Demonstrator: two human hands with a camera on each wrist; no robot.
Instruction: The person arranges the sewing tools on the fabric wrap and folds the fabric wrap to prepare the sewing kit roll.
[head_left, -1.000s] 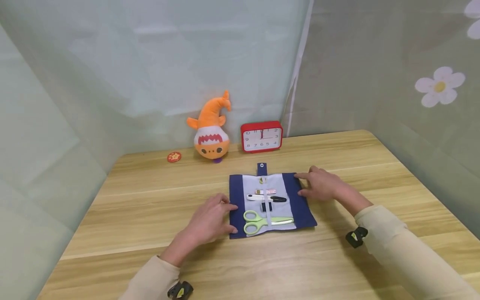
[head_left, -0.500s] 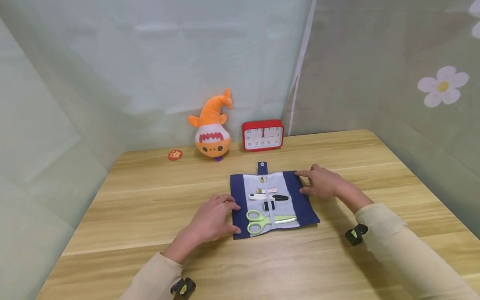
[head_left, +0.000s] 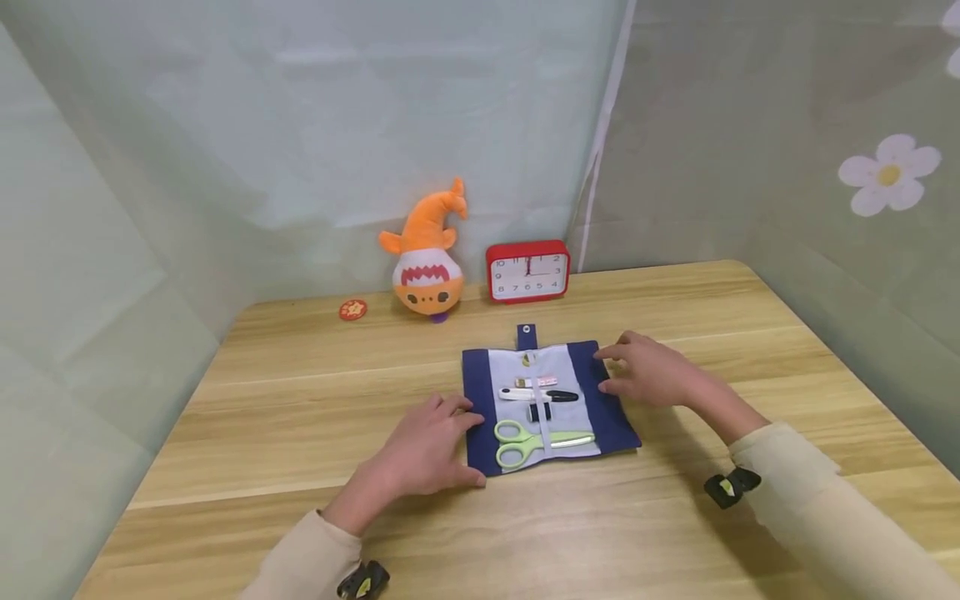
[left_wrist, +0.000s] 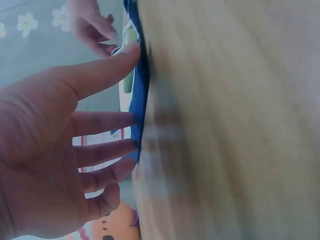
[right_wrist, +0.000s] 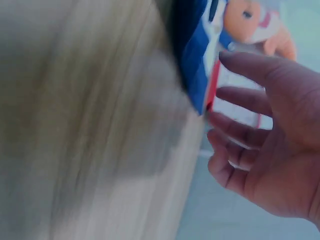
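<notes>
A navy fabric roll-up pouch [head_left: 478,383] lies unfolded on the table, its pale lining facing up. Under its white elastic strap sit green-handled scissors [head_left: 566,438], a dark thread spool [head_left: 534,412], a white-and-black pen-like tool [head_left: 562,396] and a small pink-and-white item [head_left: 548,382]. My left hand [head_left: 427,446] is at the pouch's left edge, thumb by the near corner, fingers extended in the left wrist view [left_wrist: 45,150]. At the right edge, my right hand [head_left: 652,372] has its fingertips beside the cloth; contact is unclear.
Behind the pouch stand a red clock [head_left: 528,275] and an orange plush shark [head_left: 427,258]. A round red disc [head_left: 352,310] lies left of the plush. A snap tab [head_left: 527,337] sticks out from the pouch's far side. Fabric walls border the wooden table [head_left: 300,400].
My right fingertips have drawn back slightly from the top of the right flap to its edge. My left thumb has slid a little toward the near corner. The pouch stays unfolded.
</notes>
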